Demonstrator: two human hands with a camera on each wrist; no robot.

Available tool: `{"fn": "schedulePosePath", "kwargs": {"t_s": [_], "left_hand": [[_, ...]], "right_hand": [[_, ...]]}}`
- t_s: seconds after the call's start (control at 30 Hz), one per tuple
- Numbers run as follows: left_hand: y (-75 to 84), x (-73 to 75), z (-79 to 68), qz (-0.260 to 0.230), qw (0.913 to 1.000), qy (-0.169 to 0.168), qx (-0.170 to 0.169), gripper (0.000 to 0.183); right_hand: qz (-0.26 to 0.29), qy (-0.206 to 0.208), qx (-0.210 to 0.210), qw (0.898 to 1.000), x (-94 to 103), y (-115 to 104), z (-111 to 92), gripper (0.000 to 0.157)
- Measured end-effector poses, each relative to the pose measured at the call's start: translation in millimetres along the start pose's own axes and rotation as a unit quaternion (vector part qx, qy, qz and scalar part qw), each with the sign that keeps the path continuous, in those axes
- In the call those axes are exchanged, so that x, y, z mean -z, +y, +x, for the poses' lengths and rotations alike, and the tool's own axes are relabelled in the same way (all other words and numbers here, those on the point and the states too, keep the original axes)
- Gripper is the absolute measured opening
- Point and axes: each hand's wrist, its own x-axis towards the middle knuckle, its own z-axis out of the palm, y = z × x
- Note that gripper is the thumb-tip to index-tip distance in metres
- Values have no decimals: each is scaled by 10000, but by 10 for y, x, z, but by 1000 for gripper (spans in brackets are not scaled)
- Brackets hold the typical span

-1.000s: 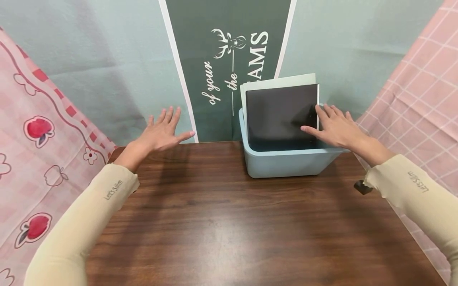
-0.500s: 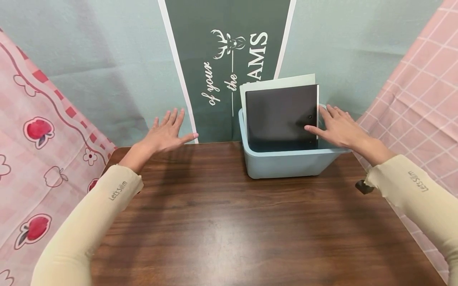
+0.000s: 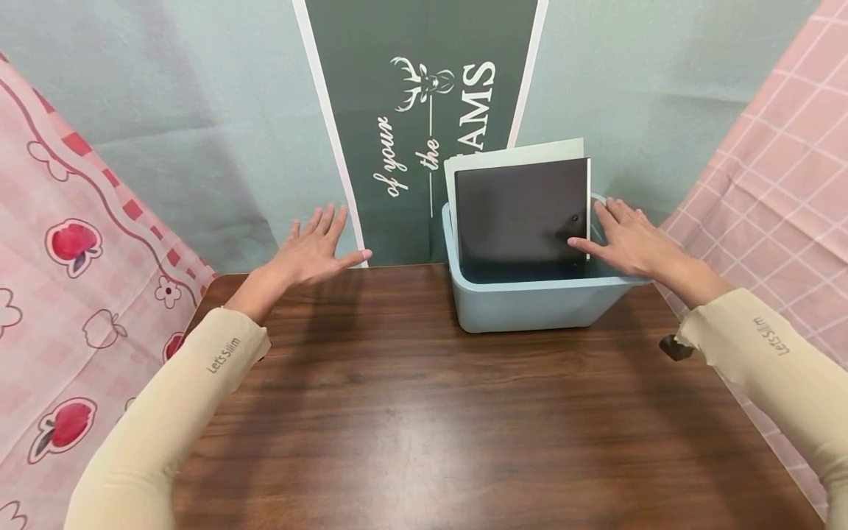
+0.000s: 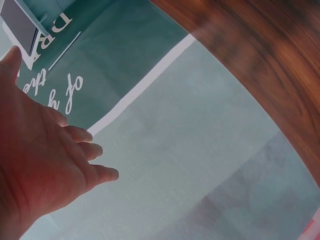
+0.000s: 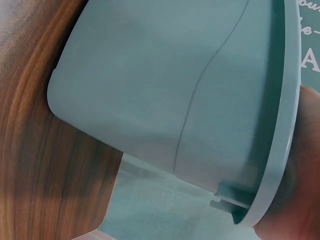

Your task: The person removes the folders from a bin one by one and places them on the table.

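Observation:
A light blue plastic bin (image 3: 530, 309) stands near the back of the table, right of centre. Leaning upright in it is a dark, flat rectangular panel (image 3: 517, 213) with a pale edge and small dots at its right side. Behind that, a pale green board (image 3: 530, 153) sticks up. My right hand (image 3: 632, 239) is over the bin's right end, fingers spread and thumb overlapping the panel's right edge; the right wrist view has the bin's outer wall (image 5: 150, 75) covering most of it. My left hand (image 3: 308, 246), fingers spread, hovers by the table's back edge, holding nothing.
The brown wood-grain table (image 3: 411, 412) reaches toward me. A grey-green cloth (image 3: 218, 132) with a dark lettered band (image 3: 397, 228) hangs behind it. Pink printed cloths close in the left (image 3: 40, 331) and right (image 3: 782, 191) sides.
My left hand has drifted slightly right and toward me. My right hand has shifted a little right, its fingertips moving off the panel's edge. The bin and its contents stay put.

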Motion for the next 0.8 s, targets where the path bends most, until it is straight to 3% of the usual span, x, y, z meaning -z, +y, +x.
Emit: {"fn": "schedulePosePath", "kwargs": {"t_s": [0.8], "left_hand": [[61, -50, 66, -63, 9999, -50, -106, 108]], "right_hand": [[231, -465, 164, 9985, -48, 196, 10, 104]]}}
